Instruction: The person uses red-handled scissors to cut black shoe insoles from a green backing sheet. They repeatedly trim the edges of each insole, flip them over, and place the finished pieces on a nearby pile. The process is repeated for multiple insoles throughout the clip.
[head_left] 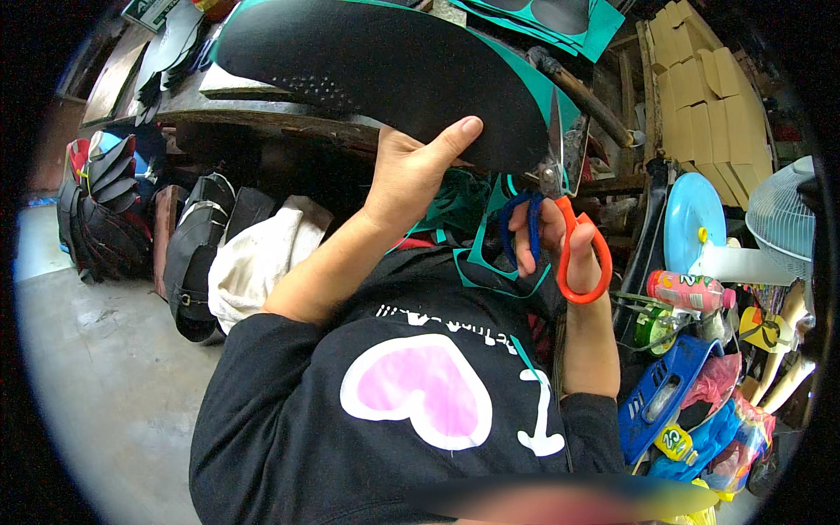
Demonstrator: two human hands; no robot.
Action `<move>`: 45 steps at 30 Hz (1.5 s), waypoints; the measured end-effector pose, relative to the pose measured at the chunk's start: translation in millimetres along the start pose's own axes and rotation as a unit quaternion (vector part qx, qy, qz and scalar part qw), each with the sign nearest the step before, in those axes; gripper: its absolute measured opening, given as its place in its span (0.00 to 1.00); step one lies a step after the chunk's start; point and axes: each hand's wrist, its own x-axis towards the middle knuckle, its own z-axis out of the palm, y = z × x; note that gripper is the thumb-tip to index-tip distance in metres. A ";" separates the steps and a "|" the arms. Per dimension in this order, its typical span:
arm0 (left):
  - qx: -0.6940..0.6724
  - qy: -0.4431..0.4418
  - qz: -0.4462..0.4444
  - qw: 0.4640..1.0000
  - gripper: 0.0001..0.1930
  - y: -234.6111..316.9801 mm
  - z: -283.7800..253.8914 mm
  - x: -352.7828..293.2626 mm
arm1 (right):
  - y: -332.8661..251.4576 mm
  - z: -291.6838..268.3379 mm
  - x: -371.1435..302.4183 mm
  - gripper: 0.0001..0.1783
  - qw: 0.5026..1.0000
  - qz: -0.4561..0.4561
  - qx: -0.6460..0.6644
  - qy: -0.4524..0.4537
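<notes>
My left hand grips a large black insole-shaped piece by its near edge. The thumb lies on top and the fingers are hidden underneath. A band of small holes marks the piece, and a green edge shows along its far side. My right hand has its fingers in the handles of a pair of scissors, one loop orange-red and the other wrapped in blue. The blades point away from me, at the right end of the piece beside the green margin. Green offcut strips hang below, near the scissors.
A workbench carries stacked grey pieces and green-and-black sheets. Yellow boxes and a fan stand at right, above bottles and a blue plastic basket. A white cloth and bundled black pieces are at left.
</notes>
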 end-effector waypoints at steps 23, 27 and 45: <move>0.017 0.004 0.009 1.000 0.11 -0.2 -4.5 -3.8 | -9.3 8.0 -5.6 0.61 0.997 0.005 -0.083 0.005; 0.039 0.012 -0.007 0.999 0.10 0.7 -5.4 -4.7 | -6.1 5.5 -7.9 0.58 0.999 0.019 -0.047 -0.001; 0.080 -0.086 -0.035 0.992 0.15 7.6 -15.7 -2.0 | -3.0 -1.4 -12.8 0.51 0.999 0.019 0.039 -0.019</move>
